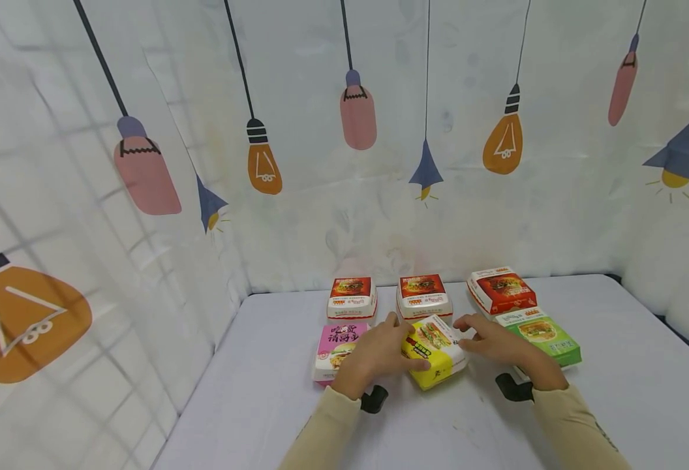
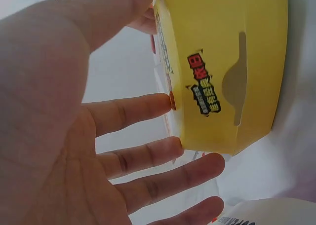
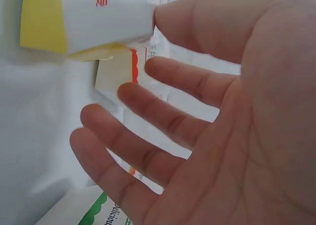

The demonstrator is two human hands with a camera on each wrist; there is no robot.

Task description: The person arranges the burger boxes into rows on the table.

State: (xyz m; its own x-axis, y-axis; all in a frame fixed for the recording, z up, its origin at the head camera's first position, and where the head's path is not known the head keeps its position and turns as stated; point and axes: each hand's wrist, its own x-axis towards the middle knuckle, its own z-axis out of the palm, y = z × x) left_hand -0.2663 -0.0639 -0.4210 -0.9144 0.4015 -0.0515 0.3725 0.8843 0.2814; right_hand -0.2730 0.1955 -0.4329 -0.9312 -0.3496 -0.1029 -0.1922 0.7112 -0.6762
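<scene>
Yellow burger box [image 1: 435, 349] askew on bench [image 1: 438, 431], btwn L grip [image 1: 382, 352] & R grip [image 1: 499, 341].
L nearer, overlapping its left side, spread wide; R also spread, at right edge; neither wrapped round it. Pink box [image 1: 335, 346] partly behind L.

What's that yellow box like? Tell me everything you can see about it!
The yellow box is yellow and white and looks like folded cardboard. Its top has a food picture; its yellow side has red and black writing and a slot-like cut-out, and a white side has red writing. It looks closed and sits turned at an angle on the table, nearer the person than the middle red-topped box. The left hand touches it, and the right hand's thumb appears to touch it too.
</scene>
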